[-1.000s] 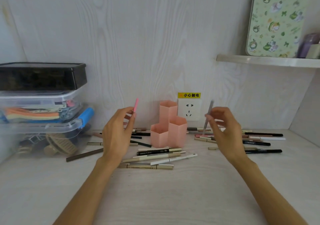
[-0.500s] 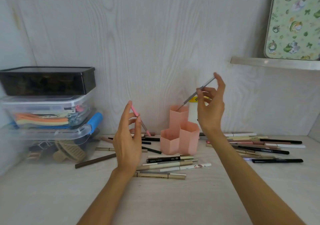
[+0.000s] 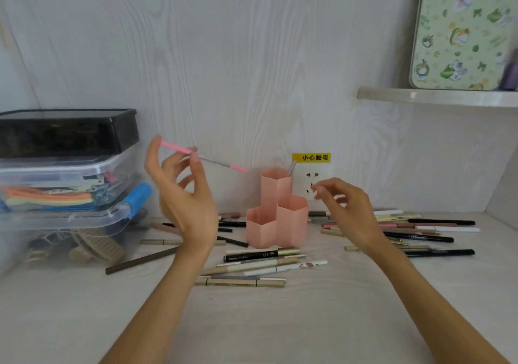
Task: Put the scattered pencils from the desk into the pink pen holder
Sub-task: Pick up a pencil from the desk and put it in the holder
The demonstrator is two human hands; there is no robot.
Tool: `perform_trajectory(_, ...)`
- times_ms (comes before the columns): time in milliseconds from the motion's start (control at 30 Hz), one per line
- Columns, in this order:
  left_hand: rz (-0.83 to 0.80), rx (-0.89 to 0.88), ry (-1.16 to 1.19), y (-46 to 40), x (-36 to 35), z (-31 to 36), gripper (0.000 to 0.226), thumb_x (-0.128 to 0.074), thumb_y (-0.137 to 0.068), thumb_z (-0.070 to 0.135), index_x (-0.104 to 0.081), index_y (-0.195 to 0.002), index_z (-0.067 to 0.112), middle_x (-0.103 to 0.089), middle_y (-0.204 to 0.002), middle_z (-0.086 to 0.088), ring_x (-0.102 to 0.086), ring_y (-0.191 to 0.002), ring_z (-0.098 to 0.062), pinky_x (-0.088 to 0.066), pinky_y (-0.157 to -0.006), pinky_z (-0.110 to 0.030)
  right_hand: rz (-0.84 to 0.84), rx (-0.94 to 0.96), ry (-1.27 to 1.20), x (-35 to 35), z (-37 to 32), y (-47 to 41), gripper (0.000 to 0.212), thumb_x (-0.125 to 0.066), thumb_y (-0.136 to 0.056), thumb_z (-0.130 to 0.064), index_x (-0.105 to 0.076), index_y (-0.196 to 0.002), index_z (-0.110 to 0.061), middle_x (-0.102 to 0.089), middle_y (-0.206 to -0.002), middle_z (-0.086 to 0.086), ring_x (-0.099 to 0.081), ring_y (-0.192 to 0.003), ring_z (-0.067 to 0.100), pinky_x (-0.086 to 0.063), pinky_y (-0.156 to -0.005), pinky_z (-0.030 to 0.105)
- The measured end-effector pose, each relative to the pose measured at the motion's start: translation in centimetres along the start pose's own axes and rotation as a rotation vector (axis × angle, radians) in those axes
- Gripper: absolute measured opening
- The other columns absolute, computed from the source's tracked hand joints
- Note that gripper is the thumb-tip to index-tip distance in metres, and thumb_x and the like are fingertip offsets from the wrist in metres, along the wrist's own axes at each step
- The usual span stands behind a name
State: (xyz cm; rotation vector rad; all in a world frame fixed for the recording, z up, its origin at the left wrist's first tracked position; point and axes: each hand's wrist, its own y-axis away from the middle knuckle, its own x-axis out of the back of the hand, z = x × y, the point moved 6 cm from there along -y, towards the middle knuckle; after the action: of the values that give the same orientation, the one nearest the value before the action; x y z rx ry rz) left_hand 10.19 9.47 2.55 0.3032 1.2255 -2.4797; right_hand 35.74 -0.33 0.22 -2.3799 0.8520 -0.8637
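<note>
Bench (image 3: 280, 321) strewn with pencils (image 3: 260, 255) — left hand (image 3: 182, 195) pinches pink pencil (image 3: 179, 148) beside holder (image 3: 276, 209); right hand (image 3: 347, 209) loose, empty.

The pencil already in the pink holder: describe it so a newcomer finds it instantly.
Find the pink pen holder at the back wall, under the yellow sticker. The grey pencil pokes from its tallest rear cell. It alone stands inside; the others lie on the desk or sit in the left hand.

Open air above the pink pen holder (image 3: 276, 218); stacked boxes (image 3: 67, 173) block the left, a shelf (image 3: 437, 97) overhangs the right, and pencils (image 3: 260, 262) crowd the surface (image 3: 252, 321) around it.
</note>
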Motion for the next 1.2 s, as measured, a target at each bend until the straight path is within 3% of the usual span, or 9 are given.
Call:
perform_trajectory(133, -0.053, -0.024, -0.116, 0.1, -4.0, 1.0, 0.047, -0.054, -0.094, 0.03, -0.033, -0.136, 0.028, -0.064, -0.104, 0.014, -0.06, -0.09, 0.007, -0.048, -0.074, -0.009, -0.375, -0.192, -0.008, 0.0, 2.2, 1.9, 0.008, -0.068, -0.08, -0.036, -0.07, -0.076, -0.03, -0.071, -0.076, -0.006, -0.064, -0.073, 0.008, -0.049, -0.065, 0.015)
perform_trajectory(300, -0.364, -0.043, -0.374, 1.8, -7.3, -0.6, 0.044, -0.055, -0.093, 0.027, -0.039, -0.133, 0.033, -0.066, -0.103, 0.014, -0.057, -0.09, -0.003, -0.044, -0.073, -0.024, -0.634, -0.214, 0.153, -0.8, 3.1, 3.2, 0.025, -0.081, -0.059, -0.051, -0.071, -0.073, -0.032, -0.066, -0.067, -0.015, -0.053, -0.062, -0.001, -0.042, -0.056, 0.01)
perform_trajectory(400, -0.54, -0.044, -0.469, 2.5, -7.6, -1.8, 0.026, -0.05, -0.094, 0.028, -0.055, -0.119, 0.034, -0.063, -0.113, 0.017, -0.053, -0.106, -0.006, -0.046, -0.082, -0.032, -0.744, -0.242, 0.191, -1.5, 3.6, 3.8, 0.028, -0.083, -0.056, -0.051, -0.073, -0.075, -0.033, -0.059, -0.061, -0.019, -0.047, -0.057, -0.002, -0.038, -0.056, 0.013)
perform_trajectory(467, -0.64, -0.048, -0.498, 2.7, -7.6, -2.2, 0.023, -0.048, -0.095, 0.027, -0.061, -0.114, 0.031, -0.06, -0.123, 0.012, -0.047, -0.12, -0.012, -0.044, -0.092, -0.032, -0.751, -0.234, 0.2, -1.8, 3.6, 3.9, 0.022, -0.083, -0.059, -0.046, -0.074, -0.075, -0.034, -0.058, -0.066, -0.016, -0.046, -0.059, -0.001, -0.037, -0.057, 0.013)
perform_trajectory(567, -0.666, -0.069, -0.475, 2.6, -6.0, -2.0, 0.036, -0.051, -0.094, 0.026, -0.052, -0.13, 0.028, -0.05, -0.135, 0.009, -0.039, -0.127, -0.011, -0.036, -0.101, -0.028, -0.751, -0.213, 0.196, -2.1, 3.3, 4.0, 0.015, -0.081, -0.064, -0.042, -0.075, -0.076, -0.035, -0.061, -0.073, -0.012, -0.048, -0.065, 0.004, -0.038, -0.06, 0.017)
perform_trajectory(667, -0.675, -0.05, -0.46, 2.3, -2.8, -2.2, 0.03, -0.055, -0.092, 0.032, -0.053, -0.122, 0.035, -0.056, -0.118, 0.019, -0.049, -0.107, -0.003, -0.042, -0.086, -0.024, -0.731, -0.206, 0.192, -2.0, 3.2, 3.9, 0.007, -0.079, -0.067, -0.04, -0.075, -0.072, -0.038, -0.061, -0.069, -0.016, -0.047, -0.065, 0.005, -0.038, -0.058, 0.016)
perform_trajectory(767, -0.9, 0.0, -0.571, 2.8, 0.2, -3.7, 0.008, -0.057, -0.088, 0.042, -0.061, -0.094, 0.041, -0.062, -0.088, 0.025, -0.057, -0.081, 0.004, -0.045, -0.067, -0.019, -0.715, -0.224, 0.176, -1.9, 3.0, 3.9, 0.005, -0.078, -0.07, -0.037, -0.074, -0.073, -0.037, -0.067, -0.072, -0.015, -0.051, -0.066, 0.004, -0.042, -0.059, 0.013)
perform_trajectory(1000, -1.356, 0.241, -0.704, 3.3, 4.3, -6.6, 0.045, -0.063, -0.057, 0.074, -0.069, -0.08, 0.036, -0.067, -0.08, 0.018, -0.06, -0.076, -0.002, -0.053, -0.07, -0.028, -0.55, -0.261, -0.035, -0.9, 2.3, 3.2, 0.01, -0.076, -0.073, -0.032, -0.073, -0.081, -0.027, -0.073, -0.086, -0.003, -0.065, -0.081, 0.006, -0.046, -0.071, 0.015)
perform_trajectory(1200, -1.437, 0.276, -0.546, 4.2, 4.0, -7.4, 0.018, -0.071, -0.073, 0.048, -0.073, -0.075, 0.031, -0.068, -0.078, 0.011, -0.061, -0.075, -0.008, -0.053, -0.074, -0.033, -0.374, -0.327, -0.417, -0.3, 1.8, 2.6, 0.017, -0.07, -0.079, -0.018, -0.071, -0.096, -0.017, -0.075, -0.096, 0.009, -0.071, -0.092, 0.02, -0.056, -0.084, 0.025)
